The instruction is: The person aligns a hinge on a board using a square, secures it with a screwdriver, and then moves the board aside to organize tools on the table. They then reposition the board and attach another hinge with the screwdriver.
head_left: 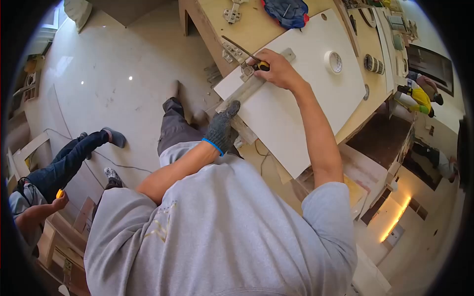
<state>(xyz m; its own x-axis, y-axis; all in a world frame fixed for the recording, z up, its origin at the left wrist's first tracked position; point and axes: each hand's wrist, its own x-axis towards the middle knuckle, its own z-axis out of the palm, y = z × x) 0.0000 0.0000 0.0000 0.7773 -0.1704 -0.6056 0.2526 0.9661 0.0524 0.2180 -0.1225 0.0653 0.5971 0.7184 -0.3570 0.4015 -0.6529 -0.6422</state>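
Over on the far left, another person [61,160] in dark trousers has something small and yellow [59,193] in hand. Next comes the worker's left hand [220,129], gloved in grey, at the near end of a strip [254,88] on the white board [296,113]; its thumb rests on top, but the fingers are hidden, so I can't tell whether they grip. Up and right of that glove a hinge [247,73] sits at the board's edge, just left of the bare right hand's fingertips. That right hand [278,71] is closed round a screwdriver [262,65], its shaft slanting up-left above the desk [252,24]. Farther right, a tape roll [334,62] lies on the board.
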